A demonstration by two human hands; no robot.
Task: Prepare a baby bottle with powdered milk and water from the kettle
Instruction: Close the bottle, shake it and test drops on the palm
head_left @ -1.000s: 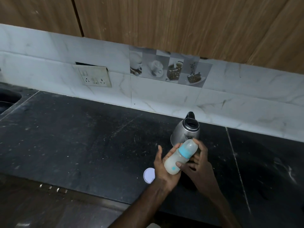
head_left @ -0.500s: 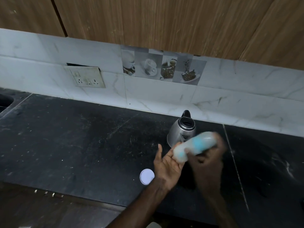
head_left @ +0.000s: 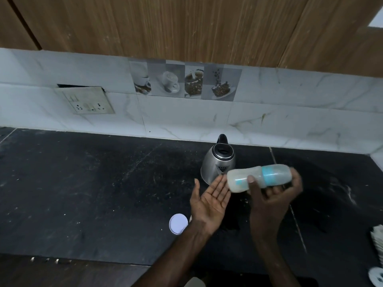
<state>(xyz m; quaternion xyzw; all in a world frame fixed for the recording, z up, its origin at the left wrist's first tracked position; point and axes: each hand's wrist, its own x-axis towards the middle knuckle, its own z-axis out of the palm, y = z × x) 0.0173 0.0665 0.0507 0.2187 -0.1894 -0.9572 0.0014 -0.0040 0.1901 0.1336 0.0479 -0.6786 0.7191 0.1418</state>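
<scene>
My right hand (head_left: 271, 195) grips a baby bottle (head_left: 259, 178), a cloudy white bottle with a light blue collar and a clear cap. It lies nearly horizontal above the black counter, base pointing left, with milky liquid inside. My left hand (head_left: 211, 200) is held open, palm up, just left of the bottle's base, fingertips close to it. A steel kettle (head_left: 218, 164) with a black lid and handle stands on the counter right behind both hands.
A round white lid (head_left: 178, 223) lies on the black counter (head_left: 83, 193) by my left wrist. White objects (head_left: 378, 241) sit at the right edge. A switch plate (head_left: 87, 102) is on the marble backsplash, under wooden cabinets.
The bottle has swung from tilted upright in both hands to nearly horizontal in my right hand. My left hand has let go and opened flat.
</scene>
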